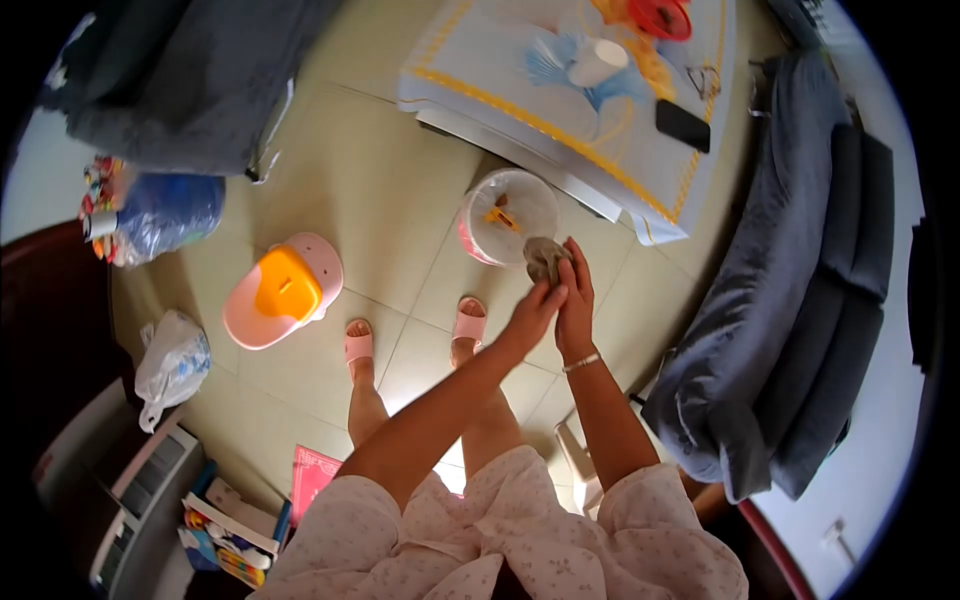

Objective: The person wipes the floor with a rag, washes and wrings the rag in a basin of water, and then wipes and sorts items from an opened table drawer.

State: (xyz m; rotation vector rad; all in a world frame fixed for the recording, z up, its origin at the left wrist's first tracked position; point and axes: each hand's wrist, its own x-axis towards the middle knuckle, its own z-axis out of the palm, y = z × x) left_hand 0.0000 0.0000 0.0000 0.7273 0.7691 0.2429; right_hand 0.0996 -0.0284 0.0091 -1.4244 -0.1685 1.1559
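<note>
A crumpled grey-brown cloth-like item (545,260) is held between my two hands, near the rim of a round bin. My left hand (533,318) has its fingers closed on the lower side of the item. On the right, my right hand (574,300), below which a bracelet circles the wrist, presses against the item with its fingers together. The white bin (535,195) stands on the floor just beyond, lined with clear plastic, with an orange and dark scrap inside.
A cloth-covered table (480,70) holds a cup (598,62), a phone (683,125) and a red bowl (660,17). A pink and orange potty (285,290) and a plastic bag (172,368) lie left. A grey sofa (800,290) stands right.
</note>
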